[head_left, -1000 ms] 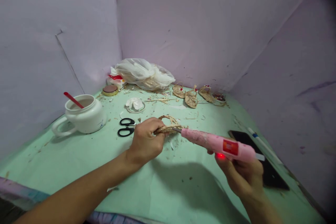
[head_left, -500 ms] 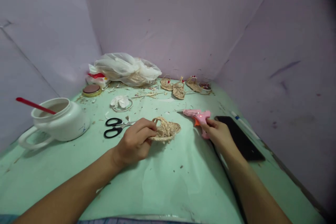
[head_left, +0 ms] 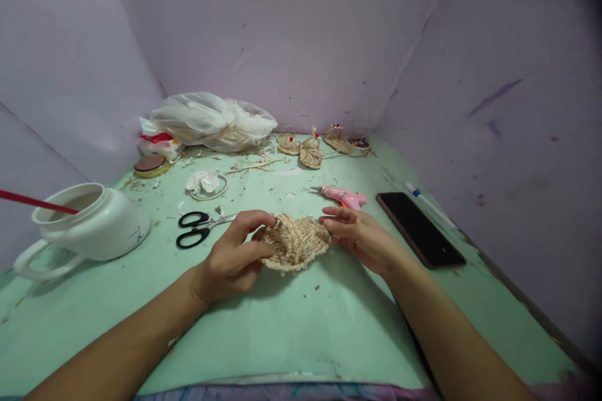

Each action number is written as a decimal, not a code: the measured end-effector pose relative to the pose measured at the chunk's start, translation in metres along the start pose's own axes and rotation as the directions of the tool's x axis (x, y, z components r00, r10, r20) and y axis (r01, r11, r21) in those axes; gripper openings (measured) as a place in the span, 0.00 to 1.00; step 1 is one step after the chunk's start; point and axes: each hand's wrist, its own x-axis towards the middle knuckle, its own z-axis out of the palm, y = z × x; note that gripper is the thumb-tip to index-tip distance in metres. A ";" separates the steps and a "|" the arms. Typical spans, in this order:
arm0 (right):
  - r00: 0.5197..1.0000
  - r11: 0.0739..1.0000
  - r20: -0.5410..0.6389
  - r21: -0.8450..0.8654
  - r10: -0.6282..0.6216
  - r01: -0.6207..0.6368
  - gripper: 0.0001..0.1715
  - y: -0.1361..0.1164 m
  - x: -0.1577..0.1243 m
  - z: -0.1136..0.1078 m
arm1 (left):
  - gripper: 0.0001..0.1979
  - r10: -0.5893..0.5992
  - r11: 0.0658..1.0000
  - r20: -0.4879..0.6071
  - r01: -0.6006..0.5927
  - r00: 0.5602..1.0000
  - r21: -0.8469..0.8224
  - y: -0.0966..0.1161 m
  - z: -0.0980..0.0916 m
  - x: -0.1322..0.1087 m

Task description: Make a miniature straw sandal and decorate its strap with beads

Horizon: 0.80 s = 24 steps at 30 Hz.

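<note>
A small woven straw sandal (head_left: pixel 295 243) is held just above the green tabletop (head_left: pixel 301 326). My left hand (head_left: pixel 232 257) pinches its left edge between thumb and fingers. My right hand (head_left: pixel 360 235) has its fingers stretched out, their tips touching the sandal's right edge. The pink glue gun (head_left: pixel 339 195) lies on the table just behind my right hand, with nothing holding it.
Black scissors (head_left: pixel 196 229) lie left of the sandal. A white jug (head_left: pixel 89 220) with a red stick stands at far left. A black phone (head_left: pixel 420 228) and a pen (head_left: pixel 430 204) lie right. Finished sandals (head_left: pixel 310 149), a plastic bag (head_left: pixel 211 120) and a lid (head_left: pixel 150 165) sit at the back.
My right hand set the glue gun down on the table and came back to the sandal's right edge. My left hand turned the sandal so its sole faces up.
</note>
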 end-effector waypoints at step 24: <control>0.875 0.772 0.105 -0.430 -0.472 0.468 0.07 0.008 0.005 0.004 | 0.22 -0.636 0.758 0.264 0.652 0.725 0.036 -0.008 -0.004 0.016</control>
